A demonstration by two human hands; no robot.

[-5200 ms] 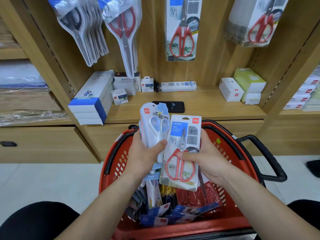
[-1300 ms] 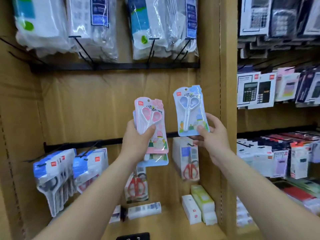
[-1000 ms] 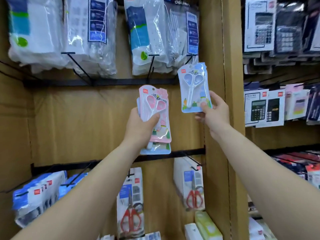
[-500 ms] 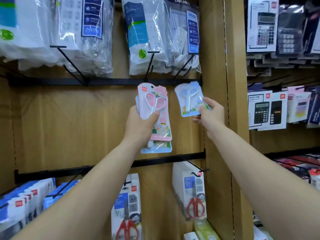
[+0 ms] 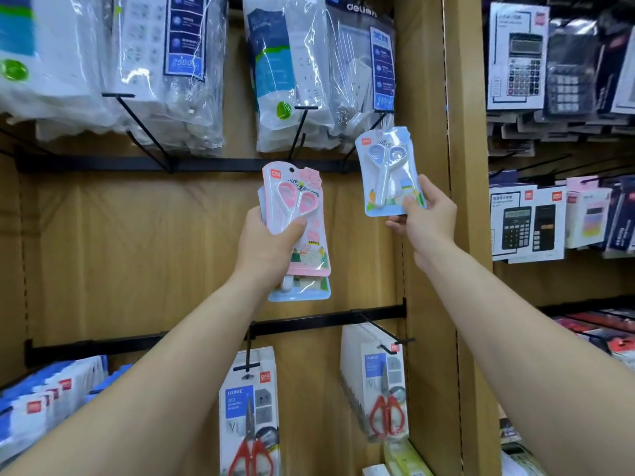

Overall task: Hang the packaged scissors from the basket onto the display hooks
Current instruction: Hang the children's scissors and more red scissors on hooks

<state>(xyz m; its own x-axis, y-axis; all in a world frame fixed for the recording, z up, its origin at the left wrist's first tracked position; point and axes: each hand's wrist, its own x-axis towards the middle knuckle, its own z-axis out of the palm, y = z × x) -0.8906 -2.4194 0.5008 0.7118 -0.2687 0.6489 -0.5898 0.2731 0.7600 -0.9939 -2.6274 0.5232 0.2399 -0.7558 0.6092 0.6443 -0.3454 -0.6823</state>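
Head view: the right hand [image 5: 426, 228] pinches the lower edge of a blue scissors pack [image 5: 388, 173], thumb pressed on the front and the other fingers curled behind it. The pack stands upright above those fingers, its long axis running up and leaning slightly left. Its top edge sits just under the crossbar tip of the rightmost empty hook [image 5: 382, 113], up and a little left of the fingertips. This hand looks the nearer one to that hook, so the hang would likely fall to it. The hole in the pack's top is too washed out to make out.

The left hand [image 5: 268, 245] grips a stack of packs [image 5: 300, 221] with a pink one in front, thumb across its face and a blue one showing below. It is held lower, to the left of the right hand's fingers and apart from them.

Bagged power strips [image 5: 292, 80] hang close behind the hook tip and may crowd the approach. The wooden upright [image 5: 460, 166] stands just right of the fingers. Red-handled scissors packs [image 5: 385, 389] hang well below. The basket is out of view.
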